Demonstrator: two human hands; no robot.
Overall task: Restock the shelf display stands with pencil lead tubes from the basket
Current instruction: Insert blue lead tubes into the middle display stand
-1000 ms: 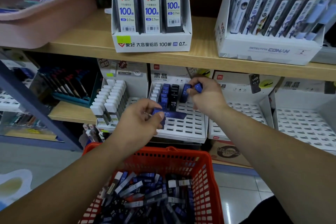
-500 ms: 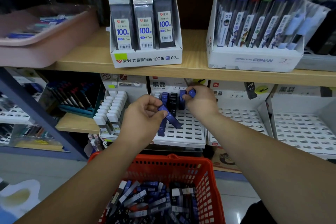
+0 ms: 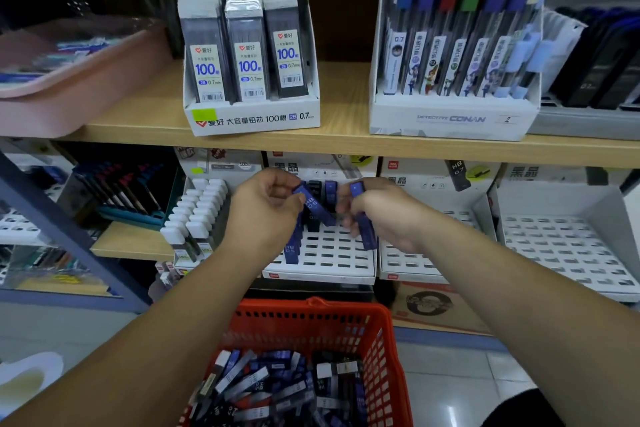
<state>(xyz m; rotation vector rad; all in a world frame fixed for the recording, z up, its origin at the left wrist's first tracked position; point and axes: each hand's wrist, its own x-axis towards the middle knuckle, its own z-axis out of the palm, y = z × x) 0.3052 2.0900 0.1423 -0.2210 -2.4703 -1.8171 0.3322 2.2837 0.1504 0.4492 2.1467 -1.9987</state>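
My left hand (image 3: 265,210) grips a few blue lead tubes (image 3: 317,206) in front of the white slotted display stand (image 3: 329,253) on the lower shelf. My right hand (image 3: 375,215) pinches another blue tube (image 3: 363,218), held nearly upright over the stand's right side. Blue and black tubes (image 3: 320,189) stand in the stand's back rows, and one blue tube (image 3: 292,250) stands at its left front. The red basket (image 3: 388,329) below holds several loose tubes (image 3: 277,388).
Two more slotted stands (image 3: 561,246) sit to the right with bare slots. A stand of white-capped tubes (image 3: 197,215) is on the left. The wooden upper shelf (image 3: 346,146) carries lead boxes (image 3: 249,55), a pen display (image 3: 457,45) and a pink tray (image 3: 69,80).
Both hands rose slightly toward the stand's back rows and came closer together. The right hand's tube now points down over the slots. The camera moved nearer the shelf.
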